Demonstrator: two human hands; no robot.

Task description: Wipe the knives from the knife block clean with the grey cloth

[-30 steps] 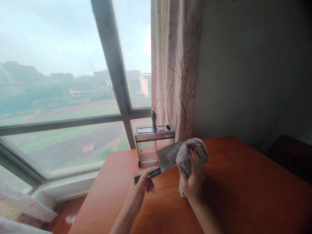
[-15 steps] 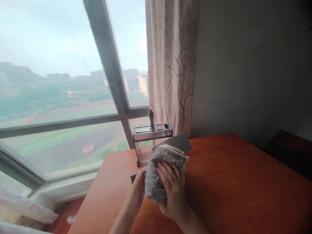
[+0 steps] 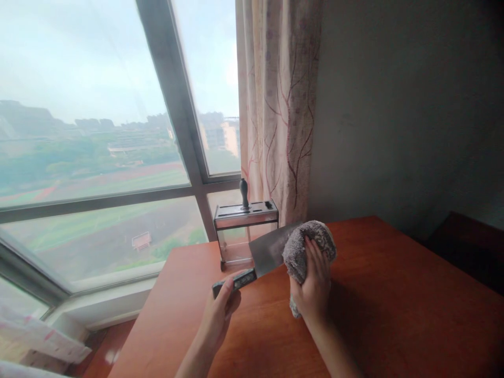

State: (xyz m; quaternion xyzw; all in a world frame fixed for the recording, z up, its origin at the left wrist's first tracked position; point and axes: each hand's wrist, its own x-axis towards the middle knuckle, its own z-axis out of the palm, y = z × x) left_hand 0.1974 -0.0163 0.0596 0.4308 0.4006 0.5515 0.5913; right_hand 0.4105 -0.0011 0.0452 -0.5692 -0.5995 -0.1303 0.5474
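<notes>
Two-handed hold on a kitchen cleaver [image 3: 271, 249], positioned in front of the knife rack [image 3: 247, 214] and extending to its right. The main hazard, in judgement, is a cut: the blade's upper edge, taken as the sharpened one because the handle lines up with the lower, faces the knife rack, and the terry towel [image 3: 297, 257] covers only the tip end. Should its folds slip or bunch, the fingers behind them could meet bare steel. A second risk is rotation: uneven pressure through the towel at the far end could twist the handle in a one-handed grip, or drop the cleaver onto the wooden table [image 3: 394, 283] that bears the knife rack. A third is a knock: blade and knife rack overlap in this view, and the gap between them cannot be told; a forward push might strike the rack or the dark upright handle [image 3: 244, 194] rising from its top.

Left hand [image 3: 221, 310], in front of the knife rack: closed around the cleaver's handle, thumb laid along the upper side, fingers curled beneath. Right hand [image 3: 314, 283], in front and to the right of the knife rack: partly closed, fingers bent close together over the bunched towel; the thumb's contact is hidden.
</notes>
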